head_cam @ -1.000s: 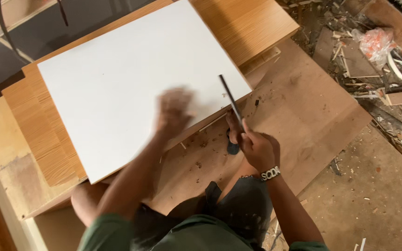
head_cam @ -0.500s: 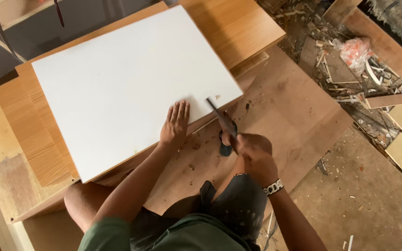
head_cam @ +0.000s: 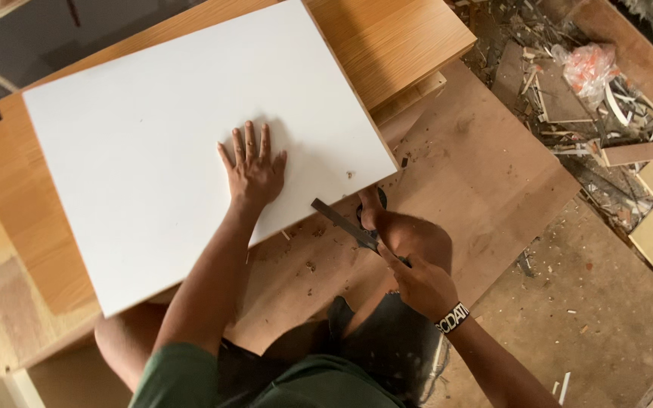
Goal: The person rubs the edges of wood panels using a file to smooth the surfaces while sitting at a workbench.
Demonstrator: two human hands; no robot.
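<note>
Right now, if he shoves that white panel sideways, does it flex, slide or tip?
Probably stiff: the white panel lies flat, with no visible sag, under the spread left hand. It may slide readily, since its face looks smooth and it rests on a smooth wood-grain board. Its near edge seems to overhang the stack, so it might tip if pushed further out.

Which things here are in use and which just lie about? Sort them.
In use:
left hand flat on white board
right hand gripping dark flat tool

Lying about:
wood offcuts
orange plastic bag
wood chips
</note>
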